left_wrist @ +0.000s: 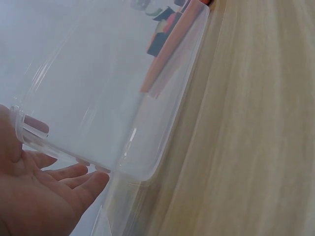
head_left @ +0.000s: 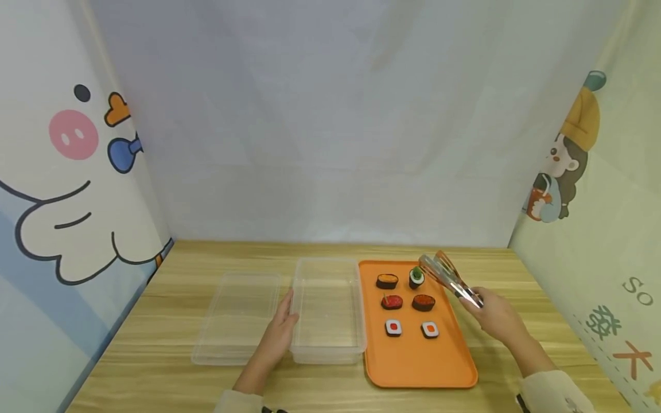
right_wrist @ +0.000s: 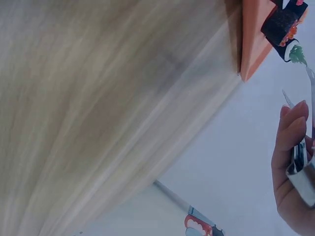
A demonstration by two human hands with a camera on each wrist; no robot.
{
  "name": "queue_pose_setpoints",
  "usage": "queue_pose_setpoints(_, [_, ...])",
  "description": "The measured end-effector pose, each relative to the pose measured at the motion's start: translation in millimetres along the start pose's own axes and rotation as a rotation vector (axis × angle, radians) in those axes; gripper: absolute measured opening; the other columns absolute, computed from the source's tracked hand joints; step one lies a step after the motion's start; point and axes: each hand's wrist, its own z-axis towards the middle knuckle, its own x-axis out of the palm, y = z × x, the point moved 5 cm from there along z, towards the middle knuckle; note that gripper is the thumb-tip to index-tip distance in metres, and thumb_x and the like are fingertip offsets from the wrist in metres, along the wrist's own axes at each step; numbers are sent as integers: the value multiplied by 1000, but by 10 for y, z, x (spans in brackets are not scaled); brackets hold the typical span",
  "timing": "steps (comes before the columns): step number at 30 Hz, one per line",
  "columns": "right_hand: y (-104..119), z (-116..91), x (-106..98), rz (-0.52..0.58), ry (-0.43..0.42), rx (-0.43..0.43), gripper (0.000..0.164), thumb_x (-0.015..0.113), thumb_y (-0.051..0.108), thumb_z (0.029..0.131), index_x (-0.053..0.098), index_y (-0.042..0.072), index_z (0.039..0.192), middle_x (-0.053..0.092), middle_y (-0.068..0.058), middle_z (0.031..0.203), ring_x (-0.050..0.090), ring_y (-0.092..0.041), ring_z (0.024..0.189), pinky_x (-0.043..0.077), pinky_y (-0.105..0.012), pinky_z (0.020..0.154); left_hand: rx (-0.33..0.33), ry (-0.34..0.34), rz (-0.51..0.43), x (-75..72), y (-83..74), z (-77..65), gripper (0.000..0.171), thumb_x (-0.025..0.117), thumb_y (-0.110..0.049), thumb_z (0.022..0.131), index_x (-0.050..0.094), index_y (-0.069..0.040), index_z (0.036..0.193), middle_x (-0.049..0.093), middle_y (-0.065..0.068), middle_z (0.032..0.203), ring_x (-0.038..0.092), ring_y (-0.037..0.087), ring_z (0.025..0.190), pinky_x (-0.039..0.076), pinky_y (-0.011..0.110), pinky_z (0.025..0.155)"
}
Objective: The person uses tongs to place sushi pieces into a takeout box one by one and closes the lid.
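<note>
One pair of metal tongs (head_left: pixel 453 283), tips apart, hangs over the far right part of the orange tray (head_left: pixel 418 367), near six sushi pieces (head_left: pixel 424 303); the right hand (head_left: pixel 494 317) curls round it. The left hand (head_left: pixel 279 332) grips the clear container (head_left: pixel 329 348) by its left rim. The left arm (head_left: pixel 256 371) partly covers the clear lid (head_left: pixel 232 321).

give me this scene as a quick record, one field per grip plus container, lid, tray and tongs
left grip: holding the left side of the clear container
right grip: holding metal tongs
container: plastic, no contents visible, between lid and orange tray
lid: clear, flat on wood-grain table
tray: bears six sushi pieces
tongs: no sushi between the tips
</note>
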Motion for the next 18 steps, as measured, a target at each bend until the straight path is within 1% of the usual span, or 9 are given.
queue_pose_setpoints(2, [18, -6, -4, -6, 2, -2, 60, 53, 40, 100, 48, -13, 127, 55, -4, 71, 53, -16, 53, 46, -33, 46, 0, 1, -4, 0, -5, -4, 56, 30, -10, 105, 7, -1, 155, 4, 25, 158, 5, 43, 143, 8, 55, 114])
queue_pose_setpoints(8, [34, -28, 24, 3, 31, 20, 57, 57, 34, 98, 47, -12, 130, 54, -5, 73, 53, -16, 53, 47, -32, 46, 13, 7, -4, 0, -45, -34, 56, 30, -9, 105, 6, -1, 155, 3, 25, 158, 5, 43, 143, 8, 55, 114])
queue_pose_setpoints(15, [56, -5, 99, -11, 60, -16, 52, 58, 31, 98, 51, -13, 124, 53, -4, 68, 52, -15, 51, 45, -30, 43, 12, 1, -2, -8, -46, -36, 57, 31, -10, 104, 7, -1, 155, 4, 25, 158, 6, 42, 143, 9, 54, 114])
queue_pose_setpoints(18, [67, 5, 129, -47, 76, -26, 50, 59, 29, 98, 53, -14, 123, 56, -5, 73, 51, -16, 55, 43, -31, 46, 8, -1, 1, -8, -32, -28, 56, 30, -10, 104, 7, -1, 155, 5, 25, 158, 6, 42, 143, 9, 54, 114])
